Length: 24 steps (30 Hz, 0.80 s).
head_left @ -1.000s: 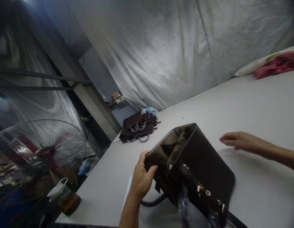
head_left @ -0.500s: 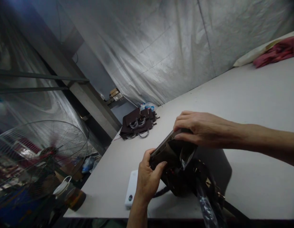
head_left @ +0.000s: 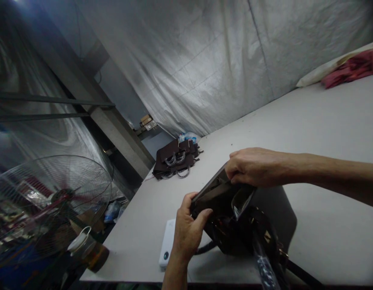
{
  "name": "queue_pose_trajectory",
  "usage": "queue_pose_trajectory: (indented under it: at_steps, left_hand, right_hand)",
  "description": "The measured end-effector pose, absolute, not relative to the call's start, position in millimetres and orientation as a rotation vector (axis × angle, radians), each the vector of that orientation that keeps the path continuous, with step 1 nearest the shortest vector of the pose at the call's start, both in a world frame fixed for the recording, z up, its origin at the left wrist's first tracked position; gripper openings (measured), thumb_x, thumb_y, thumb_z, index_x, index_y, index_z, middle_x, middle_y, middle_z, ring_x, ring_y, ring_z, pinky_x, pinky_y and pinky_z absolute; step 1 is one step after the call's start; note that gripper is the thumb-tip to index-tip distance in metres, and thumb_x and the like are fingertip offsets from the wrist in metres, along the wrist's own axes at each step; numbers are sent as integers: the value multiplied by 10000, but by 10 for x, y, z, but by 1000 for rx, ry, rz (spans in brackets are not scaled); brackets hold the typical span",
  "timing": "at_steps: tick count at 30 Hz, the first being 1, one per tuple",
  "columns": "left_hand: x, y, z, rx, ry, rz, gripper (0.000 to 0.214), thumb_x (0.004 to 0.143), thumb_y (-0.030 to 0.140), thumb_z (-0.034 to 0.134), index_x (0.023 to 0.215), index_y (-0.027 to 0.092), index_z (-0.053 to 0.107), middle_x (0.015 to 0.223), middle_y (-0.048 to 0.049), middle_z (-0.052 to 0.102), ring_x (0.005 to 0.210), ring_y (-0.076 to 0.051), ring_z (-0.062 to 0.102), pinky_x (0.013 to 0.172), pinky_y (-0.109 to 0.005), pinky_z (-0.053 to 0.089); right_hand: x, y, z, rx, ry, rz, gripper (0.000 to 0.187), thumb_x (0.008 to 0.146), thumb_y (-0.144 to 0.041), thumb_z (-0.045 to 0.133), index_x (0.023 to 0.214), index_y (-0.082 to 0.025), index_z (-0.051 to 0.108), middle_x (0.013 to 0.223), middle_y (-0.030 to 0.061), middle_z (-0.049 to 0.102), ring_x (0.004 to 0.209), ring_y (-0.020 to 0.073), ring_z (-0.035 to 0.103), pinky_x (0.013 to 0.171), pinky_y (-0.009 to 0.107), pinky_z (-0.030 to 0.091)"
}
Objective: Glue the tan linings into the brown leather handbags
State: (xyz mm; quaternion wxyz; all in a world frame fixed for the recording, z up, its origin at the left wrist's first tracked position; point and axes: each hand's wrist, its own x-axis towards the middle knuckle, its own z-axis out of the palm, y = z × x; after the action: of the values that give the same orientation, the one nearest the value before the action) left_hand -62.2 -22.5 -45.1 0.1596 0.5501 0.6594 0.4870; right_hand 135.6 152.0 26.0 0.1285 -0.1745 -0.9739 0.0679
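On the near part of the counter, the bag is held tilted, its rim pinched by the left hand and, farther right, by the right hand. Its mouth is already open; plastic is left on a handle.

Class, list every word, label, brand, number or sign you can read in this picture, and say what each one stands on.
None: no text can be read anywhere.
White device: the dark spot near its end is too small to make out any marking.
Boxes in the background: too small and blurred to tell any print.
Handbag: metal fittings show, but no legible lettering.
Jar: no legible label.
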Motion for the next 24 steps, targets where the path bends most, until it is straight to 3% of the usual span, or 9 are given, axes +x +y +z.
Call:
queue_pose_trajectory:
  at_steps: [4,9,16,24]
  left_hand:
    - [-595,-220,-404,1583,1893,1350,298,808,206,664,1098,210,598,904,23,659,838,-141,573,771,-235,462]
    - [-584,-203,-393,1584,1914,1331,288,813,216,655,1095,204,596,899,19,653,831,-143,569,769,-241,461]
    - [-600,-216,-469,1622,1893,1347,303,798,164,635,1095,210,601,912,20,652,830,-141,569,747,-232,455]
    - [-630,-171,-441,1607,1850,1363,336,828,185,637,1158,230,594,990,9,675,920,-158,599,842,-256,464]
  right_hand:
    - [1438,1493,301,-370,-2935,439,188,758,-209,552,824,-228,726,726,6,653,623,126,537,581,244,325]
    - [1418,1509,307,-272,-2876,409,413,712,-151,541,1073,-281,696,723,-19,638,645,131,550,596,236,327]
    - [1257,1555,324,-264,-2904,186,300,758,-192,520,948,-262,741,768,29,675,614,137,522,565,252,290]
    - [1271,1397,458,-521,-3154,39,167,705,-186,554,720,-197,720,610,41,623,485,124,416,511,275,247]
